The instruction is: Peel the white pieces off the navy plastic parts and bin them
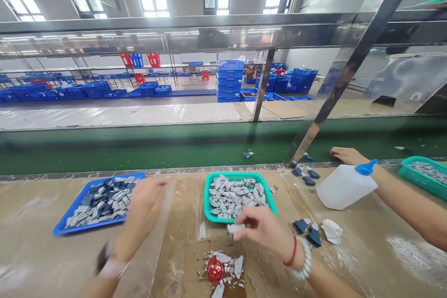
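My right hand (260,229) pinches a small light grey plastic-looking piece (234,228) between thumb and fingers, at the near edge of the green basket (206,205). Similar grey pieces (233,195) fill that basket. My left hand (146,202) is above the right end of the blue tray (71,226); motion smears its fingers, so whether it holds anything is unclear. Dark blue and light grey pieces (104,198) lie mixed in the tray. Between my arms, a red round object (215,269) sits in a wet patch with grey scraps around it.
A white bottle with a blue spout (344,188) stands at right, beside a co-worker's arm (401,200). Dark blue pieces (307,230) and a crumpled white wad (331,231) lie nearby. A green conveyor belt (174,149) runs behind the table, with a slanted metal post (324,111).
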Tool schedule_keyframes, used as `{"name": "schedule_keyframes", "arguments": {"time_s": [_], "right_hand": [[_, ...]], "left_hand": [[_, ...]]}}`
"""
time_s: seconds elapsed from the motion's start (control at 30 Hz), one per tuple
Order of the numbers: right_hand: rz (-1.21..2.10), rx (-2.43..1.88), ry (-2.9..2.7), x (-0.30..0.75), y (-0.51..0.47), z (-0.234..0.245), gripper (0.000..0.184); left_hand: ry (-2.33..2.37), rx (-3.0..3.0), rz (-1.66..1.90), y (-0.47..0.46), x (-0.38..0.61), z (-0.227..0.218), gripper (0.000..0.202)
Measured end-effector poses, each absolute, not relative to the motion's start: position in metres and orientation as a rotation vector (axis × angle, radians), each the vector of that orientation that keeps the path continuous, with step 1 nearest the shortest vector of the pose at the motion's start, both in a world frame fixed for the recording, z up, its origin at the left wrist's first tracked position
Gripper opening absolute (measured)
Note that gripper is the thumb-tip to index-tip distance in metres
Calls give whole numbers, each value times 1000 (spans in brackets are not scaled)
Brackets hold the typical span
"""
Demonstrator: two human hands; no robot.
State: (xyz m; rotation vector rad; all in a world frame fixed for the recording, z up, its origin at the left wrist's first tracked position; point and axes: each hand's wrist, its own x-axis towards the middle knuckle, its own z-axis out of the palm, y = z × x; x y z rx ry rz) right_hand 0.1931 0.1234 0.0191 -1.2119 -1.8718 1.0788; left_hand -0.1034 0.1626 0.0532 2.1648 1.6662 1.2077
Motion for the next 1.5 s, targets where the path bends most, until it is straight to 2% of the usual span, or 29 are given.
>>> {"name": "schedule_keyframes", "arguments": {"time_s": [0.1, 0.17, 0.27, 0.37, 0.63, 0.77, 0.9, 1.03, 1.13, 1.23, 1.37, 1.5], "right_hand": [[1499, -1107, -1495, 203, 93, 1, 30], [1582, -1063, -1335, 212, 78, -14, 23], [1506, -1073, -1286, 228, 59, -31, 17], [1339, -1116, -1309, 239, 43, -39, 18], [1095, -1214, -1406, 230, 21, -29, 25], [888, -1268, -1637, 222, 15, -24, 26], [751, -1264, -1736, 218, 8, -29, 26], [715, -1262, -1751, 212, 5, -34, 25], [687, -1213, -1854, 205, 3, -40, 24], [584, -1130, -2038, 202, -1, -48, 24], [395, -1078, -2167, 198, -6, -56, 23], [488, -1079, -2094, 197, -6, -55, 28]], "left_hand": [[1446, 2532, 755, 243, -28, 54, 17], [1357, 2615, 553, 290, 25, 50, 17], [1318, 2634, 345, 337, 85, 40, 27], [1328, 2617, 174, 361, 114, 30, 33], [1498, 2551, -140, 397, 107, 14, 31], [1619, 2567, -56, 394, 91, 23, 31], [1682, 2605, 193, 365, 54, 48, 37], [1598, 2602, 586, 289, -10, 76, 35], [1362, 2296, 949, 200, -58, 84, 32], [1293, 1861, 1075, 107, -89, 73, 36], [1314, 1438, 1242, 16, -94, 34, 37], [1327, 1176, 1255, -25, -74, -7, 35]]}}
